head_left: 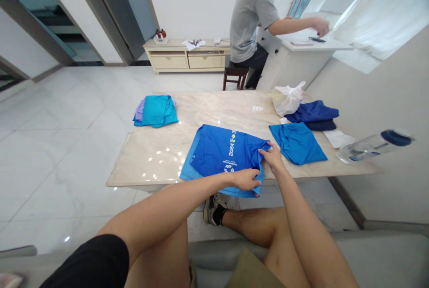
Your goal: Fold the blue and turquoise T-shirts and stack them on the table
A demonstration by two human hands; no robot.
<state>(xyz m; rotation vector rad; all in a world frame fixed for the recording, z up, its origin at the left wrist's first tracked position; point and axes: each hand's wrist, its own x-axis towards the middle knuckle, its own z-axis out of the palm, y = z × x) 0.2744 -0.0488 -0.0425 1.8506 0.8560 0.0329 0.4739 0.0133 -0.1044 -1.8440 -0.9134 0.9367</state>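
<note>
A blue T-shirt (217, 147) with white and yellow print, "2024" among it, lies partly folded at the middle of the marble-look table (140, 158). Lighter blue fabric shows along its left and lower edges, and the near edge hangs over the table's front. My left hand (248, 179) is closed on the near right corner of the shirt. Farther up the same side, my right hand (272, 156) pinches the bunched right edge. Just right of that hand is a brighter blue folded garment (298, 143).
At the table's back left sits a stack of teal and purple clothes (159, 110). Navy garments (315, 113), a white plastic bag (288, 99) and a clear bottle (372, 147) occupy the right side. Beyond, a person (248, 15) in grey sits at a white desk (298, 62).
</note>
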